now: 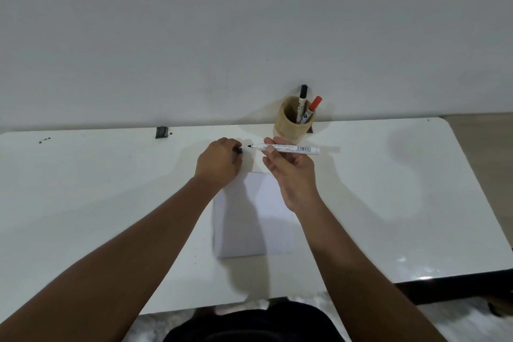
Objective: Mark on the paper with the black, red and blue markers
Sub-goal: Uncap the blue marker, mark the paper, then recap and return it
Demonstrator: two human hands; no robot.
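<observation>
My right hand [291, 166] holds an uncapped white marker [288, 148] level above the table, its dark tip pointing left. My left hand [219, 162] is closed around a dark blue cap [239, 150], a short gap left of the tip. A blank white sheet of paper [249, 219] lies on the table below both hands, partly covered by my forearms. A black-capped marker [302, 101] and a red-capped marker [313, 108] stand in a wooden cup [294, 125] at the back of the table.
The white table [97, 203] stands against a grey wall. A small dark clip [162, 132] and a few dark specks [44, 140] sit near the back left edge. The table's right edge [477, 203] drops to the floor.
</observation>
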